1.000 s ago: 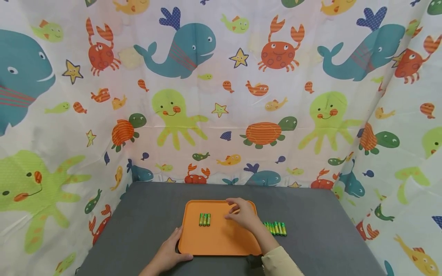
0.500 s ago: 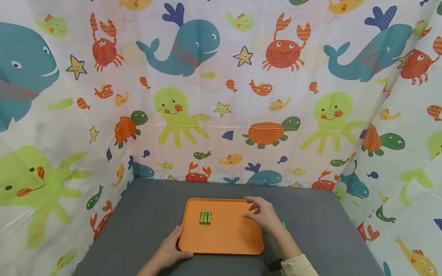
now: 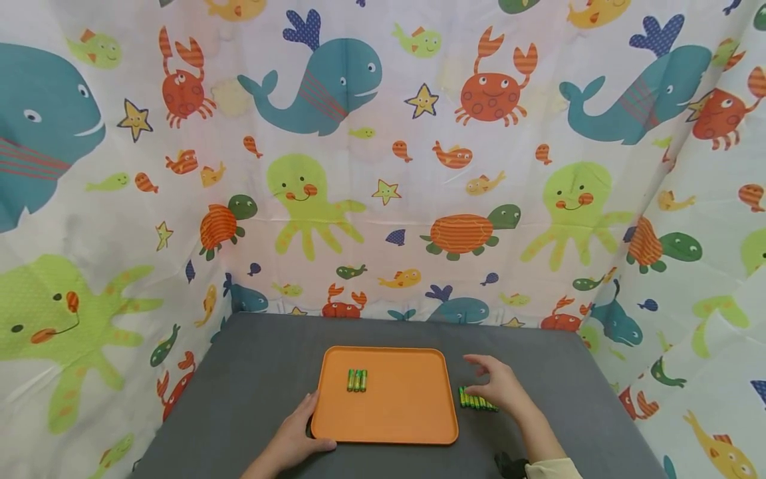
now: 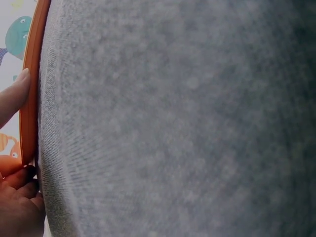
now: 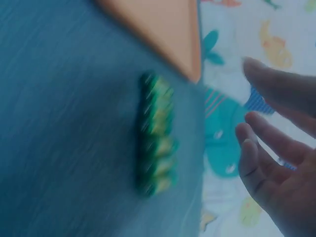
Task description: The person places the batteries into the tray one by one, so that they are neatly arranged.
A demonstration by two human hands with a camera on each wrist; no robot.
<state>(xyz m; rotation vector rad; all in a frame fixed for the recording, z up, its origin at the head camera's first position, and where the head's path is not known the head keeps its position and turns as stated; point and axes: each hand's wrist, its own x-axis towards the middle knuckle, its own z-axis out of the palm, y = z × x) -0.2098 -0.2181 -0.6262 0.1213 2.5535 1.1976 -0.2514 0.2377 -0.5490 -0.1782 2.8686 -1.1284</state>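
An orange tray lies on the dark grey table, with three green-and-gold batteries side by side in its upper left part. My left hand grips the tray's near left corner, fingers along the side and thumb at the front edge. In the left wrist view, the fingers curl at the tray rim. Just right of the tray, several more batteries form a row, partly hidden by my right hand. That hand is above them, thumb and fingers apart, holding nothing, as the right wrist view confirms.
The grey table extends around the tray. A white curtain printed with sea animals stands along its back and both sides. A dark strap is at my right wrist, below a cream sleeve.
My right hand has moved right, from above the tray to above the row of batteries. My left hand stays at the tray corner, and the three batteries in the tray have not moved.
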